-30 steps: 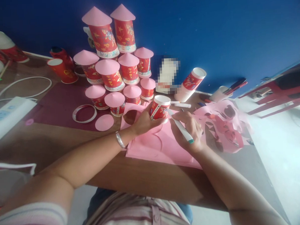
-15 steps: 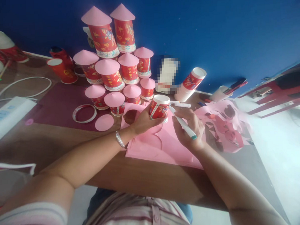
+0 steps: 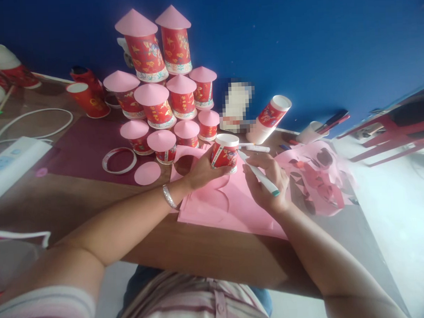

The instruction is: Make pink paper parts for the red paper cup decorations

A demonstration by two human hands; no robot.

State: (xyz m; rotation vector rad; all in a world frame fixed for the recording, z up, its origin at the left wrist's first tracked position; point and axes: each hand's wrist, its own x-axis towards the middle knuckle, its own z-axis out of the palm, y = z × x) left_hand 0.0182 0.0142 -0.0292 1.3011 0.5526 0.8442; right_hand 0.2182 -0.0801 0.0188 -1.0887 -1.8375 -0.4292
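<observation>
My left hand (image 3: 202,172) is wrapped round a red printed paper cup (image 3: 226,156), its white rim facing up, slightly tilted. In my right hand (image 3: 269,182) is a white marker pen (image 3: 264,176) with a green end; its tip points at the cup's right side, and I cannot tell whether it touches. Both hands are over pink paper sheets (image 3: 214,215) that carry drawn curves and a round cut-out. Left of them lies a pink paper disc (image 3: 147,173). Behind, several red cups with pink cone tops stand stacked, among them a front one (image 3: 166,154).
A leaning stack of paper cups (image 3: 269,119) stands by the blue wall, near a white pen cap (image 3: 258,148). Pink paper scraps (image 3: 318,178) lie at right before a pen cup (image 3: 312,132). At left are a tape-like ring (image 3: 109,168), a power strip (image 3: 17,165) and a red cup (image 3: 86,101).
The cup in my left hand has shifted very slightly to the left. My right hand and the marker pen have hardly moved; all else stays in place.
</observation>
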